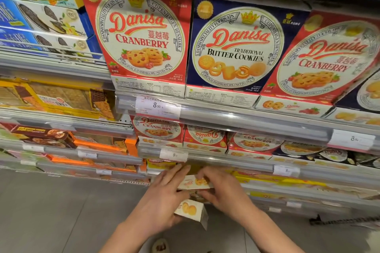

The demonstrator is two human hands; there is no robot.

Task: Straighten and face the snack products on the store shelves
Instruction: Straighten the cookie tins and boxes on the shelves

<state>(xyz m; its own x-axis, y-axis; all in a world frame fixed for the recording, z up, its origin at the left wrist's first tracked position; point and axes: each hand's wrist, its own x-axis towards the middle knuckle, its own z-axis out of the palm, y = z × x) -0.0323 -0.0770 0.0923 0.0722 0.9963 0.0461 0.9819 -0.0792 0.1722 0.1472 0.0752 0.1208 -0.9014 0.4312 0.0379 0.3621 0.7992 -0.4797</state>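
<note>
Two small cookie boxes are handled: the upper box [195, 182] is pinched by the right hand [224, 189], the lower box [191, 210] is held loosely by the left hand [162, 197] and could be dropped.

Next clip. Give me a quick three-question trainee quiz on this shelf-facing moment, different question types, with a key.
1. True or false: both hands are working at a low shelf, below the Danisa rows.
2. Multiple choice: on the upper shelf, the blue Butter Cookies box stands (A) left of both red boxes, (B) between two red Cranberry boxes, (C) alone.
3. Fill in: the box in the second row between two Cranberry boxes has its logo printed ____.

Key:
1. True: the left hand and right hand hold small cookie boxes low down.
2. B
3. upside down
</note>
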